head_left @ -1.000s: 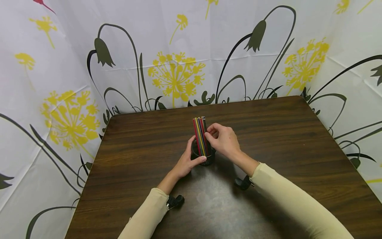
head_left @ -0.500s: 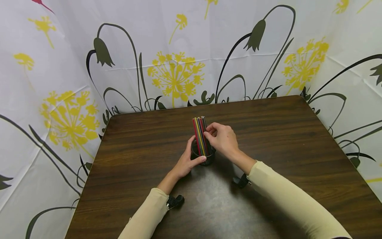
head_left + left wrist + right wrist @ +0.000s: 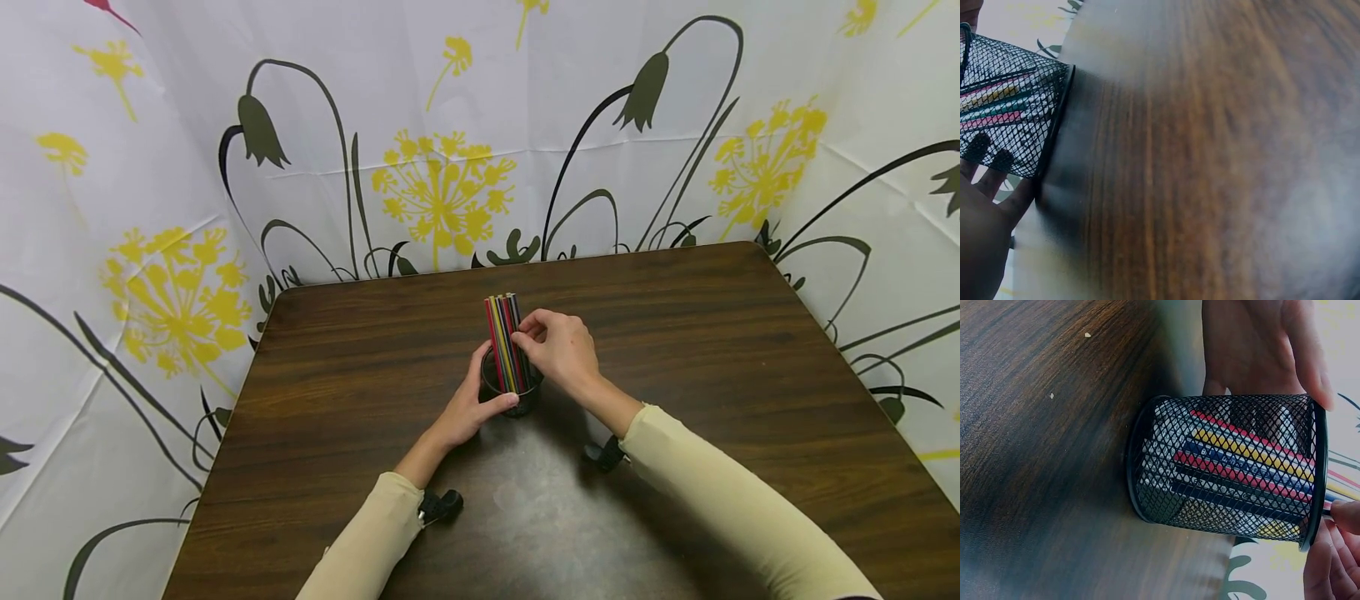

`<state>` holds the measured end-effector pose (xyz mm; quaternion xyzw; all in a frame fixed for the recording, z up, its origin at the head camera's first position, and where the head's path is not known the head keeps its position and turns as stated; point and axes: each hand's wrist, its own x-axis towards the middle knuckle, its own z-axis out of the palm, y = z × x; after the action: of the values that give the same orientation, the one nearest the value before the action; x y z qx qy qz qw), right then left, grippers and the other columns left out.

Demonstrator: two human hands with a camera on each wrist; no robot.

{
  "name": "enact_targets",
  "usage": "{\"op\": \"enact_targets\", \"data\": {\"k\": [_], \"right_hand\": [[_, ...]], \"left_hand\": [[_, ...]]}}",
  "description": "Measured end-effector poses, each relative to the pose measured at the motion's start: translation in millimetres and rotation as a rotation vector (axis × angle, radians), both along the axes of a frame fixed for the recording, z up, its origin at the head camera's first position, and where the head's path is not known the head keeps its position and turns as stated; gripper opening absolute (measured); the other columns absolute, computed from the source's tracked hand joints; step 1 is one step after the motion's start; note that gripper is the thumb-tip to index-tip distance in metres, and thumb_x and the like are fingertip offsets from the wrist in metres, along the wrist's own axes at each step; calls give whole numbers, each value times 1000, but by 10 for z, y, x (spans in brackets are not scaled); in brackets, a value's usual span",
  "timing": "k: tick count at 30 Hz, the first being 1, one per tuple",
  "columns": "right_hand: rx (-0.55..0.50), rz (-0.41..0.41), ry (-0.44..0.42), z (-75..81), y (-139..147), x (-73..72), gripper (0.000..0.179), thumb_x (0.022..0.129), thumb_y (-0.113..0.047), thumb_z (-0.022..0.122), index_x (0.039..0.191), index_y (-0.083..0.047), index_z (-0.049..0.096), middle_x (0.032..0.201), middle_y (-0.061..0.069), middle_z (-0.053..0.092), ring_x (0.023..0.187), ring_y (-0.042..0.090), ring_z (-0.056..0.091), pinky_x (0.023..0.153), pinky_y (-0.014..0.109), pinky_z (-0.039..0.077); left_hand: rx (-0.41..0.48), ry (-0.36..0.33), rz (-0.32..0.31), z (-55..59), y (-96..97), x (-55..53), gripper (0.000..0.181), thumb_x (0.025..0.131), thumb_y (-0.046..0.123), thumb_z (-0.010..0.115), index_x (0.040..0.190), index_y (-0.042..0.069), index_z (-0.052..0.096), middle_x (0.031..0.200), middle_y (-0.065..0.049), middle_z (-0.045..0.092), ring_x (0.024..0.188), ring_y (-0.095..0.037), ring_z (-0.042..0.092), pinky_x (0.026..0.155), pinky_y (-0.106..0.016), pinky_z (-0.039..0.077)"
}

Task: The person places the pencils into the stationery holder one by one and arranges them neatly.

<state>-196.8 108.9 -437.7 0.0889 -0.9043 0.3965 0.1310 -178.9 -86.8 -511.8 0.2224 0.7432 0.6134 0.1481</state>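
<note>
My left hand (image 3: pixel 467 407) grips a black mesh pencil cup (image 3: pixel 525 406) that stands on the table, its thumb at the near rim. Inside the cup a bundle of coloured pencils (image 3: pixel 501 337), red, yellow, blue and dark, stands nearly upright, rising well over the rim. In the right wrist view their lower parts (image 3: pixel 1247 456) show through the mesh. My right hand (image 3: pixel 564 346) pinches a dark pencil (image 3: pixel 1326 512) at the bundle's right side, thumb and forefinger just above the rim. In the left wrist view, fingers (image 3: pixel 1017 199) lie against the cup's wall near its base.
The dark wood-grain table (image 3: pixel 360 358) reaches back to a white curtain (image 3: pixel 315 200) printed with yellow and dark green flowers. A black wrist device (image 3: pixel 442 506) sits on the left forearm and another (image 3: pixel 606 455) on the right one.
My right hand and forearm have shifted slightly to the left, with the fingertips still at the pencils' right side. The left hand and the cup have stayed in place.
</note>
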Motion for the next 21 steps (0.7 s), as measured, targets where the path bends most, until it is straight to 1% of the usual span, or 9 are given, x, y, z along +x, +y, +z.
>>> {"op": "enact_targets", "data": {"k": [6,11,13,18,19,21], "right_hand": [[-10,3,3,-1,12,-8,13,88,-27,75,86,-14,71,74,-5,68,63,8,62,53,30,48],[-21,18,1,4,20,-10,14,90,-28,72,85,-15,71,72,-5,67,61,7,60,51,29,47],[-27,23,2,5,24,-9,14,91,-28,71,84,-16,71,72,-6,66,60,7,59,50,29,46],[-42,32,-2,9,32,2,17,93,-31,69,84,-17,71,70,-7,65,59,8,58,50,30,45],[-45,32,-3,11,33,4,17,93,-32,69,85,-17,71,69,-7,65,58,8,57,50,31,45],[-50,32,1,21,36,12,18,93,-33,68,85,-18,71,68,-7,64,57,9,56,49,31,44]], "left_hand": [[-6,3,-31,27,-12,-15,87,96,15,63,156,31,3,153,-11,32,137,-27,35,112,-54,21],[-23,-20,-50,246,-18,43,86,95,9,63,157,21,4,152,-15,32,136,-31,36,111,-54,22],[-22,-17,-49,333,-19,72,86,95,8,64,157,18,5,152,-16,33,136,-32,36,111,-56,22],[-40,-11,-34,381,-28,81,90,91,10,70,156,17,9,153,-15,32,136,-32,37,110,-56,24],[-45,-5,-28,337,-36,65,92,90,13,72,156,21,9,153,-12,31,135,-30,38,110,-53,27],[-55,13,-17,256,-60,33,96,87,16,76,156,26,10,155,-9,29,136,-26,37,109,-49,30]]}}
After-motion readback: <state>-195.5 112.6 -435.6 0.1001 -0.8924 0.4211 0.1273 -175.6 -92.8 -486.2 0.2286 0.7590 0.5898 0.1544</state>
